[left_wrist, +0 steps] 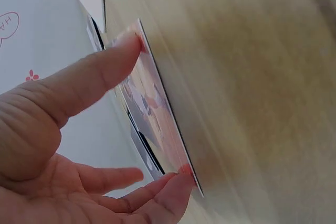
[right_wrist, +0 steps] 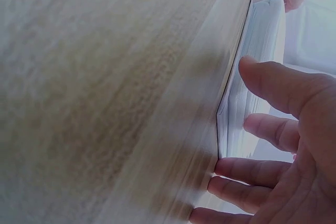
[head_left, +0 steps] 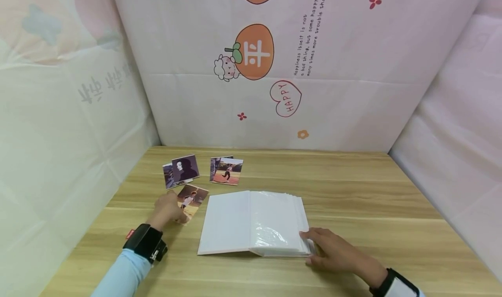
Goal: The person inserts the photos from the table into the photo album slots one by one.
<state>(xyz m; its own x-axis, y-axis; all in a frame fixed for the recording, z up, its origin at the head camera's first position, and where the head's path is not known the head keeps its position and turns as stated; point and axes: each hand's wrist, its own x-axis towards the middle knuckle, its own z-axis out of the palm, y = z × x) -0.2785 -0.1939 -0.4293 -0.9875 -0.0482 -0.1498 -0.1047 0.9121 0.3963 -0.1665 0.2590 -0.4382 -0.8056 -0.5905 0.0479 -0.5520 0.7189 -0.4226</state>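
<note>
One photo print [head_left: 193,199] left of the open photo album [head_left: 227,223] is pinched by opposite edges in the left hand [head_left: 167,207], seemingly to spare its picture, while the album's right edge is touched, perhaps steadied, by the loosely spread, empty right hand [head_left: 333,251].

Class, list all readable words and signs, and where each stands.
"HAPPY": heart, back cloth.
"Happiness itself is not a bad thing, but some happy pro… many times more trouble than ha…": back cloth, cut off.
White character, fruit: uncertain.
Characters, left cloth: blurred.
Red tag: too small.
</note>
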